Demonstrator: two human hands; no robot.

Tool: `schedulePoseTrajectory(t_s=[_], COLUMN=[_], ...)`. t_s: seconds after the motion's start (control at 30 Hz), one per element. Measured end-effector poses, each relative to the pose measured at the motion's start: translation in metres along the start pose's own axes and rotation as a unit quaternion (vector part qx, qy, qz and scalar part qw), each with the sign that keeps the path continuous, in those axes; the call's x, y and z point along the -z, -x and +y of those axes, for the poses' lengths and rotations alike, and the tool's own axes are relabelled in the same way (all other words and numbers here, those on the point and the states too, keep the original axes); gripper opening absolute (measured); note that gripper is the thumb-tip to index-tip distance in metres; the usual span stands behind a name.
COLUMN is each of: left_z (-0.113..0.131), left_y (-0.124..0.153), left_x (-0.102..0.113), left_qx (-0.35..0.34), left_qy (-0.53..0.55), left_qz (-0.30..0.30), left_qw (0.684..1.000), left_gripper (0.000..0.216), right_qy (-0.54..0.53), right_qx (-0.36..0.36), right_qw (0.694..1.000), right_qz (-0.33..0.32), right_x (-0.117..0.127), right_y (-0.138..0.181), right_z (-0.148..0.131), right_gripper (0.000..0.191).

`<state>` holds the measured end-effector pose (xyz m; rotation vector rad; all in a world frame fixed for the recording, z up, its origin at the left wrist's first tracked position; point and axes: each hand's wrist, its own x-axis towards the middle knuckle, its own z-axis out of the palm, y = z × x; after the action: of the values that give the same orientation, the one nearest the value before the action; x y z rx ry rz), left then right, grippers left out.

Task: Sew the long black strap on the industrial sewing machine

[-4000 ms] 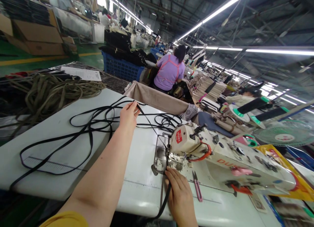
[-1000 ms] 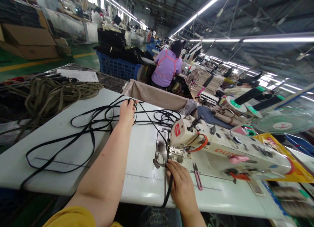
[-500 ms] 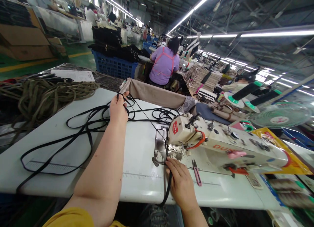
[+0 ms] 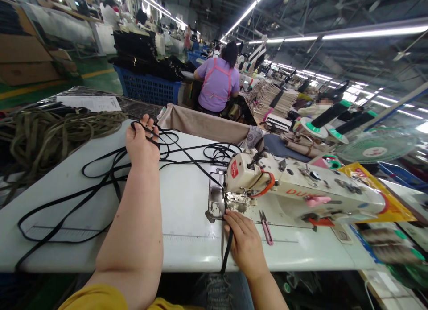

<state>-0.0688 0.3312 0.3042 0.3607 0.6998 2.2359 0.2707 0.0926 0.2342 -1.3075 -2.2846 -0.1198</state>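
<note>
A long black strap (image 4: 194, 161) runs from my left hand (image 4: 143, 142) down to the needle area of a white sewing machine (image 4: 287, 192). My left hand is raised over the far left of the table, palm turned up, fingers curled around the strap. Just in front of the metal needle plate (image 4: 216, 197), my right hand (image 4: 246, 243) presses its fingers on the strap, whose end hangs past the table's front edge. Loose loops of the same strap spread over the left side. Pink-handled thread snips (image 4: 266, 229) lie to the right of my right hand.
A bundle of olive straps (image 4: 63, 131) lies at the left. Behind the table is a beige fabric-lined bin (image 4: 200, 125). Past it, a person in purple (image 4: 216, 84) sits near a blue basket (image 4: 147, 87). Thread cones (image 4: 329, 116) and a fan (image 4: 377, 150) stand at right.
My left hand has moved left and turned palm up, drawing the strap into a straighter line toward the machine. My right hand stays by the needle plate. The view has shifted slightly.
</note>
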Motion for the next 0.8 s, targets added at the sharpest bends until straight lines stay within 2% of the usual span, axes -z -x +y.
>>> schedulePoseTrajectory(t_s=[0.17, 0.23, 0.3, 0.33, 0.4, 0.43, 0.47, 0.53, 0.6, 0.63, 0.67, 0.73, 0.8], left_z=[-0.002, -0.008, -0.017, -0.024, -0.039, -0.048, -0.058, -0.075, -0.090, -0.095, -0.099, -0.102, -0.102], left_y=[-0.003, -0.002, 0.001, 0.005, 0.018, 0.028, 0.039, 0.065, 0.091, 0.102, 0.110, 0.119, 0.119], left_x=[0.003, 0.003, 0.002, 0.001, -0.001, -0.002, -0.003, -0.003, -0.002, -0.001, -0.001, 0.001, 0.001], left_qx=[-0.070, -0.110, -0.116, -0.101, -0.048, -0.018, 0.006, 0.027, 0.003, -0.025, -0.053, -0.098, -0.122], left_qy=[-0.025, -0.075, -0.141, -0.172, -0.231, -0.268, -0.322, -0.451, -0.562, -0.600, -0.628, -0.668, -0.685], left_qz=[-0.010, -0.013, -0.027, -0.051, -0.141, -0.216, -0.293, -0.421, -0.503, -0.528, -0.539, -0.532, -0.522], left_qw=[0.997, 0.991, 0.983, 0.978, 0.962, 0.939, 0.900, 0.786, 0.656, 0.600, 0.559, 0.510, 0.494], left_gripper=[0.015, 0.015, 0.010, 0.010, 0.018, 0.022, 0.026, 0.032, 0.039, 0.041, 0.038, 0.029, 0.016], right_qy=[0.000, -0.003, -0.005, -0.005, -0.003, -0.001, 0.001, 0.004, 0.007, 0.008, 0.010, 0.011, 0.008], right_qx=[-0.004, -0.007, -0.011, -0.012, -0.011, -0.010, -0.008, -0.005, -0.002, -0.001, 0.000, 0.001, 0.001], right_qw=[1.000, 1.000, 1.000, 1.000, 1.000, 1.000, 1.000, 1.000, 1.000, 1.000, 1.000, 1.000, 1.000], right_qz=[-0.003, -0.003, -0.004, -0.005, -0.007, -0.009, -0.010, -0.009, -0.008, -0.007, -0.006, -0.004, -0.002], right_x=[0.001, 0.001, 0.001, 0.001, 0.000, 0.000, 0.000, -0.001, -0.002, -0.002, -0.002, -0.002, -0.002], right_y=[-0.001, -0.001, -0.001, -0.001, -0.001, -0.001, 0.000, 0.000, 0.001, 0.001, 0.001, 0.000, 0.000], right_z=[-0.001, -0.001, -0.002, -0.002, -0.001, -0.001, 0.000, 0.001, 0.002, 0.002, 0.002, 0.001, 0.001], right_gripper=[0.031, 0.032, 0.033, 0.033, 0.033, 0.033, 0.032, 0.032, 0.031, 0.030, 0.030, 0.030, 0.030])
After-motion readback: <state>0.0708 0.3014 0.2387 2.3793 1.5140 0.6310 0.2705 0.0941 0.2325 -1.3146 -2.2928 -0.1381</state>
